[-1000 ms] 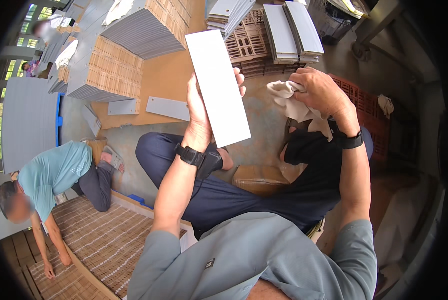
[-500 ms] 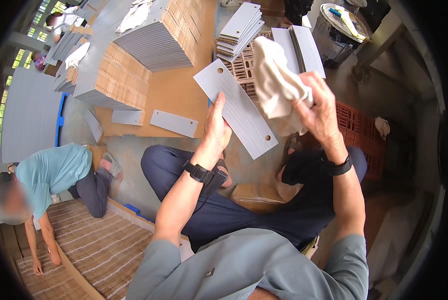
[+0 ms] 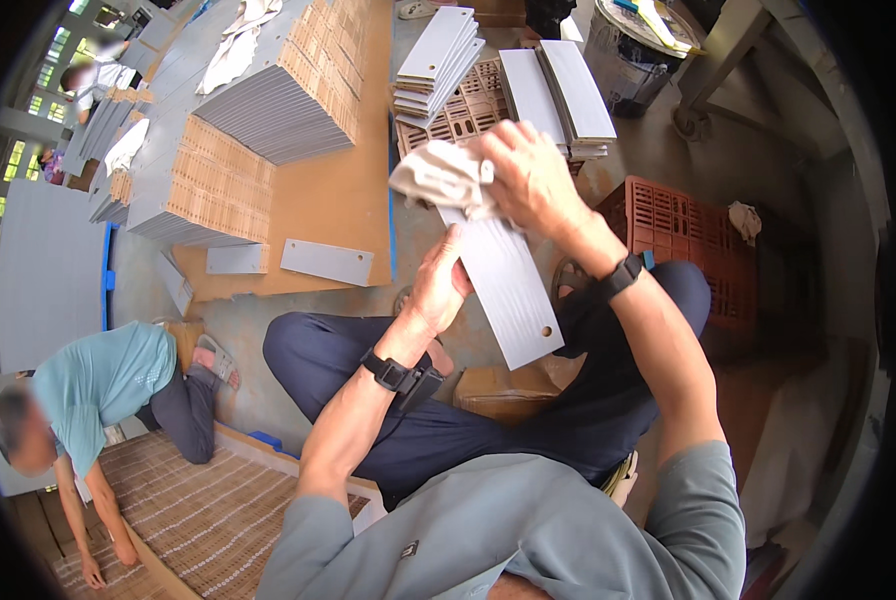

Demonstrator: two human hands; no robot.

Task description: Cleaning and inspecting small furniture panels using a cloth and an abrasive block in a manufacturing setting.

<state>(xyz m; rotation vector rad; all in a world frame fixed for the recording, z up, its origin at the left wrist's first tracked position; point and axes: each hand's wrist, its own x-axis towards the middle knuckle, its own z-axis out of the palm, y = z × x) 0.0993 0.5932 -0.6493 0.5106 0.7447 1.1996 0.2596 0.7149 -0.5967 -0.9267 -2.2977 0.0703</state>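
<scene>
Left hand: the left hand (image 3: 440,285) grips the long edge of a grey panel (image 3: 506,288), fingers wrapped round the back where I can't really see them, thumb side facing up.

Right hand: the right hand (image 3: 530,175) is bunched over a pale rag (image 3: 440,178), fingers curled down and pressing it onto the panel's upper end.

Panel: a flat grey strip with a small hole near its lower corner, held tilted in the air above the person's crossed legs, the top end hidden under the rag.

Wrists: dark watch-like bands on both.

Around: a stack of grey panels (image 3: 440,58) sits on a brown plastic crate (image 3: 468,112) just beyond the hands, and a red crate (image 3: 690,232) is on the floor to the right.

Further off: big piles of grey sheets (image 3: 278,95) on a brown board, two loose panels lying flat on it.

Other person: someone in a teal shirt (image 3: 103,380) is bent over a woven mat (image 3: 183,505) at lower left, well apart.
</scene>
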